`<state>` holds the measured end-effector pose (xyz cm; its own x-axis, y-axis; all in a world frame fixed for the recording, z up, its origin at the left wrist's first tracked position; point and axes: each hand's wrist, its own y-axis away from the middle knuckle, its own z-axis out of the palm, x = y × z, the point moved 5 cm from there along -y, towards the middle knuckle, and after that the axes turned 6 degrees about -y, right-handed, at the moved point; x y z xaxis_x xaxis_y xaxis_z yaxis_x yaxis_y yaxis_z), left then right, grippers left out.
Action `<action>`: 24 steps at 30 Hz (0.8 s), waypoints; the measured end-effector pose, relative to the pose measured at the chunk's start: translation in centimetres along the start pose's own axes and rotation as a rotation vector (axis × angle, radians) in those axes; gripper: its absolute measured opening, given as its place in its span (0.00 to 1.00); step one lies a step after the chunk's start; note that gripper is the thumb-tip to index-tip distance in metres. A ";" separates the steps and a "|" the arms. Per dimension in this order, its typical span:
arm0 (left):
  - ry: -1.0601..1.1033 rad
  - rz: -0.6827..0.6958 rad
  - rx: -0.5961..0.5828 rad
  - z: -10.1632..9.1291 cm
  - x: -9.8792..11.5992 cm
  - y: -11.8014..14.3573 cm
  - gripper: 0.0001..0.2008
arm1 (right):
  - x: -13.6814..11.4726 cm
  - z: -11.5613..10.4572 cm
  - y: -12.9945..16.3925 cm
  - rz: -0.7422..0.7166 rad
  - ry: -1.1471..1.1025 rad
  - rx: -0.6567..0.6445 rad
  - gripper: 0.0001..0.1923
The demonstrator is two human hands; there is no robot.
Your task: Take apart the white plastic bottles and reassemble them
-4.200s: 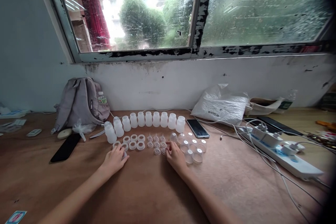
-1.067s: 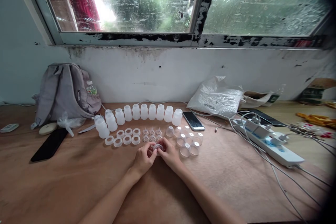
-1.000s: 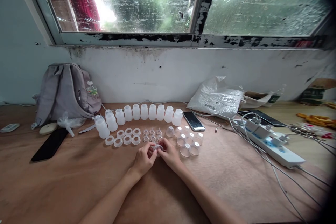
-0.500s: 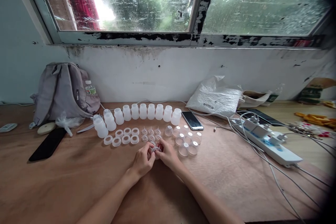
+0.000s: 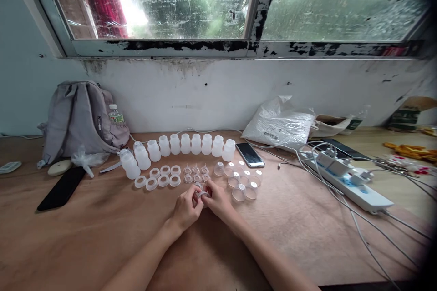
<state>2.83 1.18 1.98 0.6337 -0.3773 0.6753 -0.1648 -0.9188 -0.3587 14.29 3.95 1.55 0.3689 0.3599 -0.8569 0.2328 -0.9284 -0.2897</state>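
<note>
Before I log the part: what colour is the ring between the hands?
The ring is translucent whitish; the head view shows it, though partly covered.

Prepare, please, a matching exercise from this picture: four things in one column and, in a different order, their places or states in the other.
Things
1. Left hand
2. White bottles
3. Backpack
4. Power strip

Places or states
A. Carrying plugs
B. Standing in a curved row
C. Holding a ring-shaped part together with the right hand
D. Having a green-labelled bottle at its side

Pairs: 1-C, 2-B, 3-D, 4-A
</note>
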 end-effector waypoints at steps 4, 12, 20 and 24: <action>-0.036 -0.045 0.025 0.0 -0.4 -0.3 0.06 | -0.5 0.0 0.1 -0.029 0.004 0.013 0.06; -0.037 -0.067 0.053 -0.4 -0.8 -0.4 0.05 | -1.1 -0.1 0.2 -0.030 -0.035 -0.009 0.03; -0.017 -0.060 0.083 -0.8 -0.4 -0.3 0.06 | -1.6 -0.5 0.3 -0.098 -0.026 0.035 0.03; 0.240 -0.151 0.099 -0.8 -1.4 -0.8 0.09 | -2.4 -0.8 0.4 -0.107 -0.131 -0.022 0.10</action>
<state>1.50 2.32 1.80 0.4469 -0.2649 0.8545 -0.0001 -0.9552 -0.2961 14.23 2.84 3.82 0.2205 0.4396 -0.8707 0.2848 -0.8828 -0.3736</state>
